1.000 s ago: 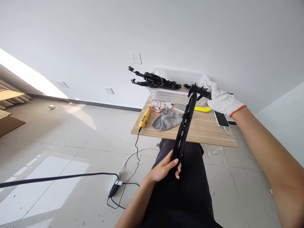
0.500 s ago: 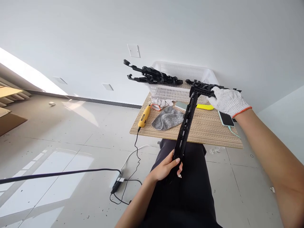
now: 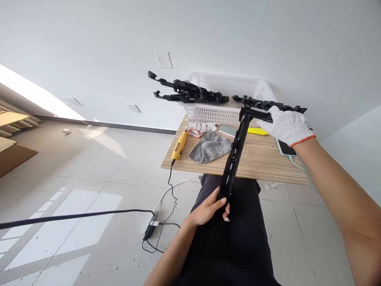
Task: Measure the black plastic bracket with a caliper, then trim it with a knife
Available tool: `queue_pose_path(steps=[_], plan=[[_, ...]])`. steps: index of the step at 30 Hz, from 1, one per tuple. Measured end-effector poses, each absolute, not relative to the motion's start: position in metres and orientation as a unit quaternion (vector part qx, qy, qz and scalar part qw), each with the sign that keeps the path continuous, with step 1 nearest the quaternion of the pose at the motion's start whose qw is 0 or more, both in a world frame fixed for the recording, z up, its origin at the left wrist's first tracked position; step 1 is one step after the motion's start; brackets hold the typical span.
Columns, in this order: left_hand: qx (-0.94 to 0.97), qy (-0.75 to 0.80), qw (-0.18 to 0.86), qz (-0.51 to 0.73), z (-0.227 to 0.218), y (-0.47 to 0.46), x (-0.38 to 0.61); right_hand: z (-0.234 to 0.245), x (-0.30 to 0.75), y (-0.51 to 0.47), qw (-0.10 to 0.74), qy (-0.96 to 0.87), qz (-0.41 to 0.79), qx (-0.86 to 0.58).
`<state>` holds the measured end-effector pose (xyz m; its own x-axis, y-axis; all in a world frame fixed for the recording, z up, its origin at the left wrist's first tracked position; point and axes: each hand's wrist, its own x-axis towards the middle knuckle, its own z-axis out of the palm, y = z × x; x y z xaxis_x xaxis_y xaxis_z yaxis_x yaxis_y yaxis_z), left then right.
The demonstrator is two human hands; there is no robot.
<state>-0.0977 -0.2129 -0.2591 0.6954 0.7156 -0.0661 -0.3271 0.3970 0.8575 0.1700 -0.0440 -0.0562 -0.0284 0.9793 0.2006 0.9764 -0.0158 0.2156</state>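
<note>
A long black plastic rail slants from my lap up over the small wooden table. My bare left hand is closed around its lower end. My right hand, in a white knit glove with an orange cuff, is closed on the rail's upper cross end near the white basket. More black plastic parts lie across the basket's rim and stick out to the left.
On the table lie a yellow rotary tool with its cord hanging down, a grey cloth, a spare white glove, a yellow brush and a phone. A power strip and cables lie on the tiled floor.
My gloved right hand has shifted slightly right along the rail's top end. The view has tilted a little; my left hand keeps its hold.
</note>
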Motion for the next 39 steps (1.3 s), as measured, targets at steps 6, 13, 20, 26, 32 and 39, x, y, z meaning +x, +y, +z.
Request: queue_pose_path(steps=[6,13,20,26,32,39], plan=[[0.438,0.232,0.804,0.329,-0.262,-0.214,-0.097,-0.061,0.169,-0.048,-0.026,0.715,0.158,0.681],[0.449,0.234,0.797,0.330,-0.262,-0.213,-0.096,-0.064,0.173,-0.048,0.007,0.739,0.163,0.654],[0.453,0.232,0.795,0.329,-0.261,-0.214,-0.096,-0.065,0.175,-0.049,0.009,0.730,0.177,0.661],[0.455,0.236,0.793,0.330,-0.263,-0.214,-0.096,-0.065,0.175,-0.054,-0.027,0.722,0.183,0.667],[0.436,0.241,0.799,0.336,-0.263,-0.214,-0.097,-0.068,0.167,-0.067,-0.104,0.684,0.206,0.692],[0.431,0.243,0.798,0.344,-0.265,-0.214,-0.097,-0.082,0.155,-0.081,-0.064,0.706,0.227,0.668]])
